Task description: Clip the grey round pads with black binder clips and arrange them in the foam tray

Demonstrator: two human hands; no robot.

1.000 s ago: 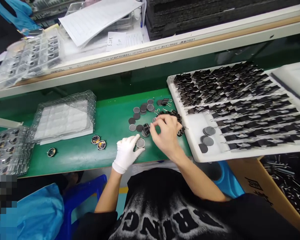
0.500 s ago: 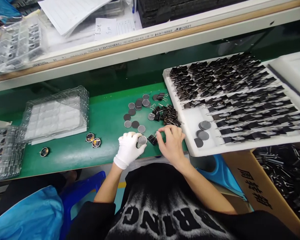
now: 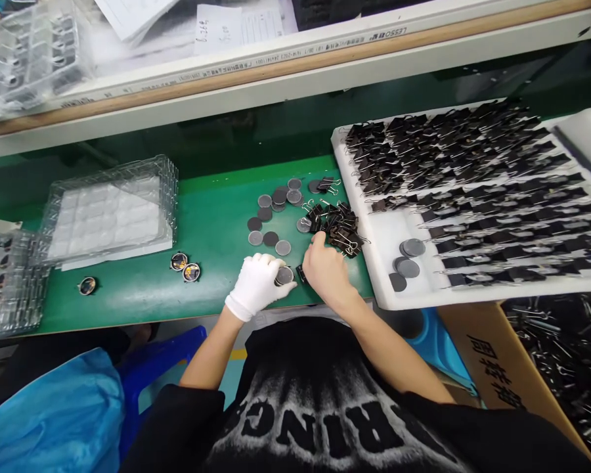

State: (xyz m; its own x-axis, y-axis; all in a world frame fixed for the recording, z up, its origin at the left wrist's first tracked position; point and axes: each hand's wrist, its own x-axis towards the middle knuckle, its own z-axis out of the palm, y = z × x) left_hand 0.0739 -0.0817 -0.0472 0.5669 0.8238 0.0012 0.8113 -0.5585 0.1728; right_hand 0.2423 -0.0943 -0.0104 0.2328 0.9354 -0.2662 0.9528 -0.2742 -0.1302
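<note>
My left hand [image 3: 256,282], in a white glove, pinches a round grey disc-faced piece [image 3: 284,276] between thumb and fingers. Close to its right, my bare right hand [image 3: 325,268] is closed on a black binder clip [image 3: 301,274], mostly hidden by the fingers. The clip's visible end is just beside the disc piece; whether they touch I cannot tell. Beyond the hands lie several loose grey discs [image 3: 282,247] on the green table. A heap of black binder clips [image 3: 342,226] sits just past my right hand.
A white foam tray [image 3: 387,299] on the right carries rows of clips and a few grey discs [image 3: 406,267]. Clear plastic trays [image 3: 170,223] stand at left, near several round watch-like parts [image 3: 191,272]. A cardboard box [image 3: 492,355] of clips is at lower right. A shelf edge [image 3: 256,75] crosses the back.
My right hand has turned over and closed further around the clip, bringing its back up. The left hand still holds the disc piece. The whole view has shifted slightly.
</note>
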